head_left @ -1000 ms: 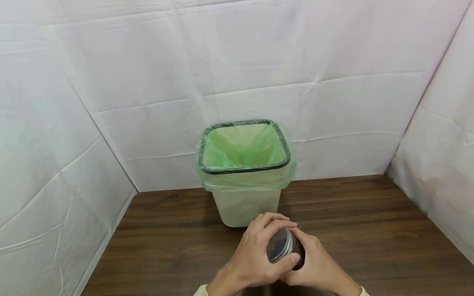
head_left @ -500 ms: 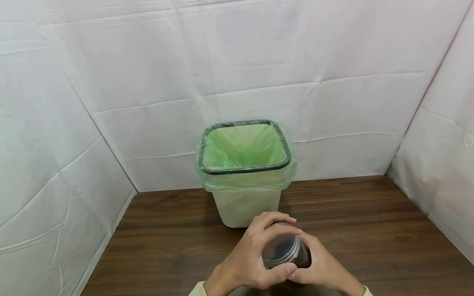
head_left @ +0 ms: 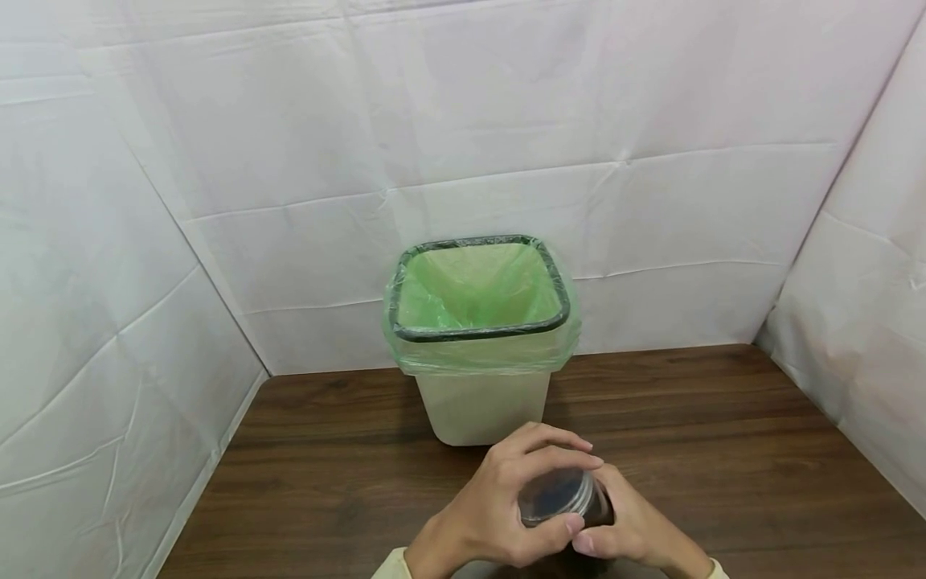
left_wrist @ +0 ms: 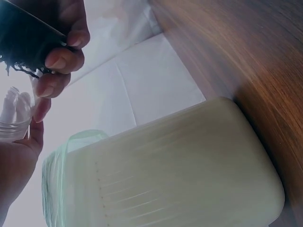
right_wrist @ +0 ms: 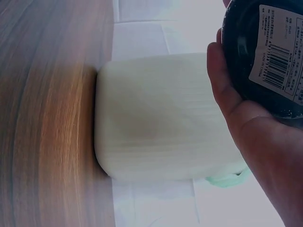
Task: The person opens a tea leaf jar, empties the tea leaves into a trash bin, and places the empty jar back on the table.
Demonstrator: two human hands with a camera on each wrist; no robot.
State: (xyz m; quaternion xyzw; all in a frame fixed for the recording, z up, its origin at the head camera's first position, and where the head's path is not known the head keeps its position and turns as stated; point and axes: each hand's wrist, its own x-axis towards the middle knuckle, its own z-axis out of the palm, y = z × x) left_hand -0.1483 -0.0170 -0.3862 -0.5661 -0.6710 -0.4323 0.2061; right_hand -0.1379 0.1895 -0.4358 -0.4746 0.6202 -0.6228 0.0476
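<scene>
Both hands hold a round clear plastic jar low in front of the bin, lifted and tilted. My left hand curls around its clear end, thumb in front and fingers over the far side. My right hand grips the dark end, thumb at the near side. Dark stringy contents show through the wall in the left wrist view, where the clear end has ridged rings. In the right wrist view the dark base bears a white barcode label. Fingers hide part of the jar.
A cream waste bin with a dark rim and a green plastic liner stands just beyond the hands. It rests on a dark wood table. White sheeting hangs behind and at both sides.
Both hands have shifted slightly right with the jar between them. The right thumb now shows more at the jar's near side. The bin has stayed in place.
</scene>
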